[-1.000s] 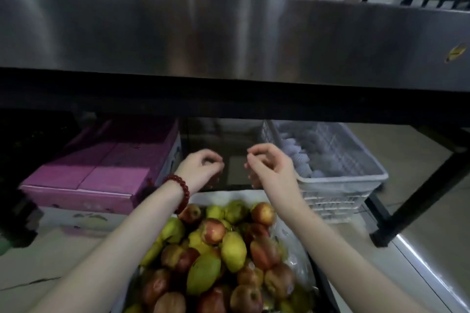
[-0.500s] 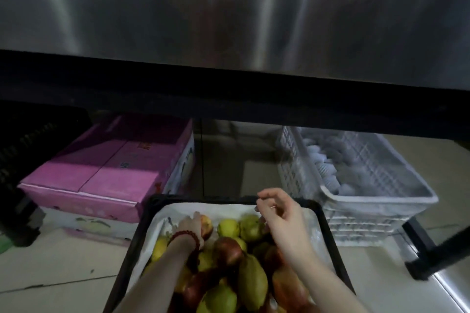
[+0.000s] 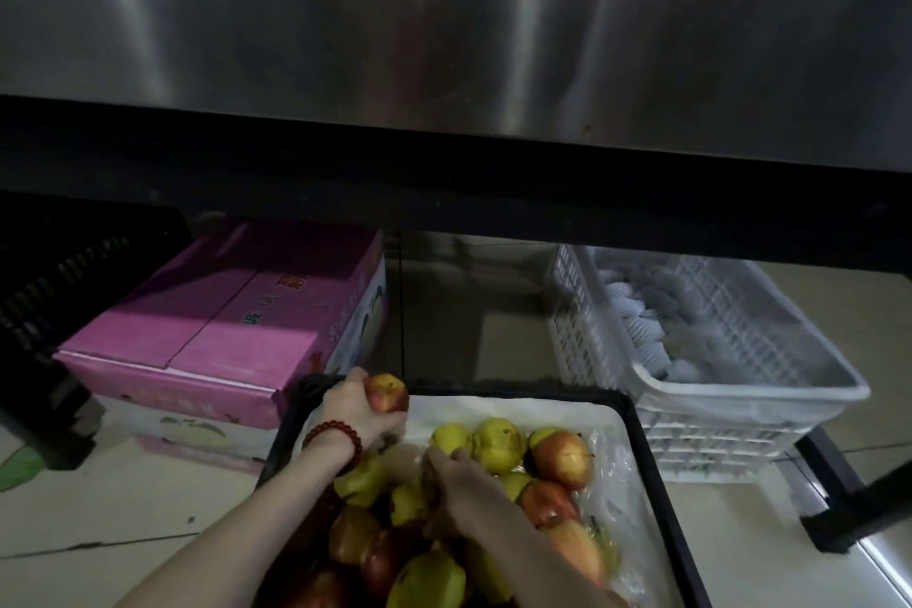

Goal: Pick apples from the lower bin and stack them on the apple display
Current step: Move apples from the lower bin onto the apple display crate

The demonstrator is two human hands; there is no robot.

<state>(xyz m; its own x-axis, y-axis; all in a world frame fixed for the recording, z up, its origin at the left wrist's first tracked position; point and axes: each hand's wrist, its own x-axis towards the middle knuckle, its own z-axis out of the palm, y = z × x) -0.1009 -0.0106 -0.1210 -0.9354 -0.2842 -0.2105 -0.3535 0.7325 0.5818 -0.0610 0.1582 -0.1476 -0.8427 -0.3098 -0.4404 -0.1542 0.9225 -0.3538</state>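
Note:
A black bin point(image 3: 656, 469) lined with white paper sits on the floor, holding several red and yellow-green apples point(image 3: 498, 444). My left hand point(image 3: 353, 412), with a red bead bracelet on the wrist, grips a red apple point(image 3: 387, 393) lifted above the bin's far left corner. My right hand point(image 3: 461, 489) reaches down into the pile, its fingers curled over fruit near the middle; what they close on is hidden. The apple display is out of view above.
A steel panel point(image 3: 444, 25) with a dark underside hangs low over the bin. A pink cardboard box point(image 3: 222, 331) stands on the left, a black crate point(image 3: 64, 272) beyond it. A white plastic basket point(image 3: 715, 360) sits on the right beside a black frame leg point(image 3: 849, 499).
Both hands came down from in front of the shelf into the bin. My left hand took hold of a red apple and raised it; my right hand sank into the pile.

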